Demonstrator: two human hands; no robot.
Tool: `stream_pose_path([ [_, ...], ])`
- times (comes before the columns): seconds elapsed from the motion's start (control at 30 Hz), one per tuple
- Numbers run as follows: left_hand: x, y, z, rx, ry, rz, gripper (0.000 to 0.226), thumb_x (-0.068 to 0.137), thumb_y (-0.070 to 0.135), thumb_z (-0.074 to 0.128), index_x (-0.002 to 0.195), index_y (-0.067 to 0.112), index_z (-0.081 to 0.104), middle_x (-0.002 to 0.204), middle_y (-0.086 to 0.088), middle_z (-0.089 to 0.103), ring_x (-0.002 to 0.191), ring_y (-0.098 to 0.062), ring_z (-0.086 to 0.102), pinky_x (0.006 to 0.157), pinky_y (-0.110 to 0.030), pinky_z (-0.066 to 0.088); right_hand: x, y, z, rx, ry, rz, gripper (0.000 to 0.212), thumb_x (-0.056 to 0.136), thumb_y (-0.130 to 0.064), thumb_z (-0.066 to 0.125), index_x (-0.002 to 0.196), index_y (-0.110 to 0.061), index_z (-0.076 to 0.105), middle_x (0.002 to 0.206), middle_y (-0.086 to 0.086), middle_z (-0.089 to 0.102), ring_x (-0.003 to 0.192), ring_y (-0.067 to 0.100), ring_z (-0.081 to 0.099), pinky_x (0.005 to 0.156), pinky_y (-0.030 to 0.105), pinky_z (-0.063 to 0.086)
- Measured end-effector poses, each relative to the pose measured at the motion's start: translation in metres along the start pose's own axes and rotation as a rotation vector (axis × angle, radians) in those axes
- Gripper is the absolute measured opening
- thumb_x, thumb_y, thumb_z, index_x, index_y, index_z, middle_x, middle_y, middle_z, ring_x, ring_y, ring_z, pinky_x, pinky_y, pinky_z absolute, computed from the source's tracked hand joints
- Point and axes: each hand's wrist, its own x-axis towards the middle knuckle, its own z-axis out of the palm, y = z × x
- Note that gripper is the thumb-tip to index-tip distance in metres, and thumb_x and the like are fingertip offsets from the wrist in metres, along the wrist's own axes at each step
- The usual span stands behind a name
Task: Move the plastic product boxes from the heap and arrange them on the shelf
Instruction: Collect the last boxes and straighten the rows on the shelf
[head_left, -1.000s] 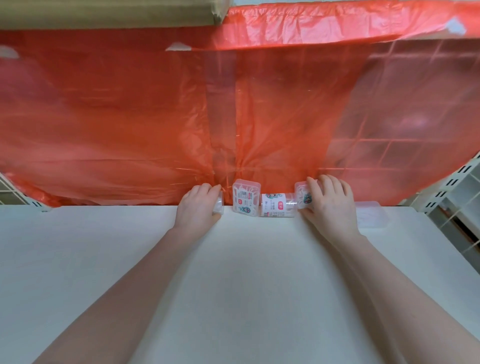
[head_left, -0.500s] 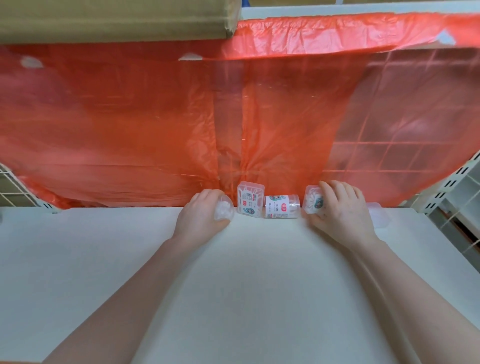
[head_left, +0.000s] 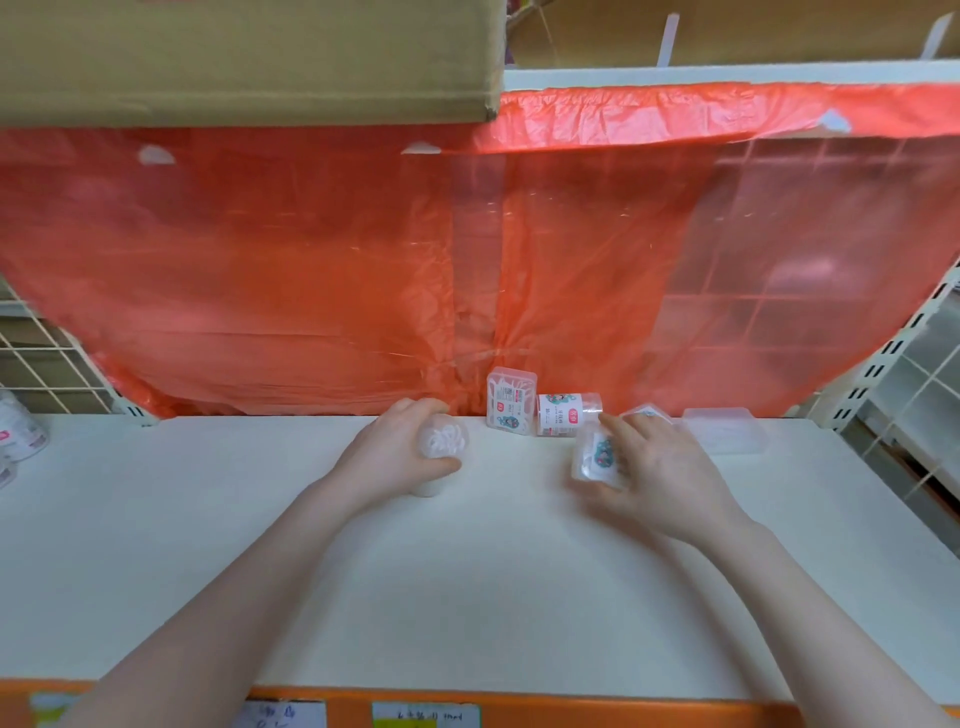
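Clear plastic floss-pick box (head_left: 597, 456): held clamped in right hand (head_left: 655, 470), above white shelf board (head_left: 467, 571). Clear round tub (head_left: 441, 441): gripped by left hand (head_left: 400, 457). Risk: slick plastic slipping; upright labelled box (head_left: 509, 405) behind likely toppling if nudged.

Two bare hands are over the white shelf board (head_left: 467, 597), a left hand (head_left: 400, 457) and a right hand (head_left: 660, 478). I count five small clear plastic product boxes in the middle (head_left: 510, 405), plus more at the left edge, too cut off to count. One red plastic sheet (head_left: 311, 270) hangs behind, under one brown cardboard carton (head_left: 234, 57).
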Motion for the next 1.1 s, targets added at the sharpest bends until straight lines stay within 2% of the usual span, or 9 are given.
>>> stream_pose_path([
  [0.07,-0.003,-0.002,-0.007,0.030,-0.046,0.014,0.059,0.074,0.041,0.071,0.127,0.037,0.047,0.115,0.009,0.048,0.108,-0.011,0.048,0.089,-0.031,0.042,-0.004,-0.010,0.001,0.043,-0.073,0.019,0.077,0.076,-0.060,0.060,0.139,-0.018,0.041,0.124,0.003,0.054,0.118,0.023,0.047,0.096,0.033,0.035],
  [0.23,-0.010,-0.012,-0.019,0.096,-0.099,0.030,0.060,0.070,0.038,0.075,0.125,0.033,0.050,0.119,0.007,0.052,0.110,-0.012,0.047,0.091,-0.031,0.041,-0.013,-0.030,0.005,0.036,-0.179,-0.015,0.074,0.077,-0.061,0.055,0.138,-0.023,0.039,0.122,-0.003,0.053,0.115,0.019,0.047,0.095,0.030,0.037],
  [0.37,-0.017,-0.015,-0.026,0.120,-0.110,0.019,0.060,0.069,0.037,0.076,0.123,0.029,0.052,0.116,0.009,0.050,0.102,-0.010,0.048,0.086,-0.026,0.041,-0.017,-0.042,0.006,0.059,-0.163,-0.048,0.072,0.077,-0.060,0.053,0.137,-0.023,0.038,0.123,-0.004,0.052,0.115,0.018,0.047,0.093,0.029,0.037],
  [0.67,-0.051,-0.027,-0.049,0.154,-0.076,-0.101,0.056,0.070,0.042,0.076,0.119,0.023,0.056,0.110,0.008,0.055,0.094,-0.010,0.052,0.085,-0.027,0.044,-0.016,-0.075,0.014,0.134,-0.147,-0.154,0.070,0.076,-0.060,0.053,0.134,-0.022,0.042,0.121,-0.003,0.054,0.112,0.018,0.048,0.094,0.031,0.038],
  [0.9,-0.106,-0.064,-0.089,0.185,-0.006,-0.147,0.056,0.071,0.044,0.074,0.121,0.026,0.055,0.112,0.008,0.054,0.094,-0.007,0.049,0.084,-0.026,0.042,-0.011,-0.138,0.008,0.182,-0.187,-0.230,0.067,0.077,-0.055,0.054,0.134,-0.024,0.040,0.121,-0.003,0.054,0.111,0.019,0.048,0.091,0.029,0.038],
  [1.1,-0.174,-0.124,-0.132,0.195,0.085,-0.220,0.060,0.072,0.043,0.074,0.125,0.026,0.053,0.117,0.003,0.053,0.099,-0.008,0.047,0.089,-0.027,0.041,-0.009,-0.231,0.001,0.169,-0.170,-0.255,0.063,0.075,-0.056,0.054,0.128,-0.025,0.046,0.117,-0.002,0.055,0.109,0.019,0.049,0.086,0.029,0.036],
])
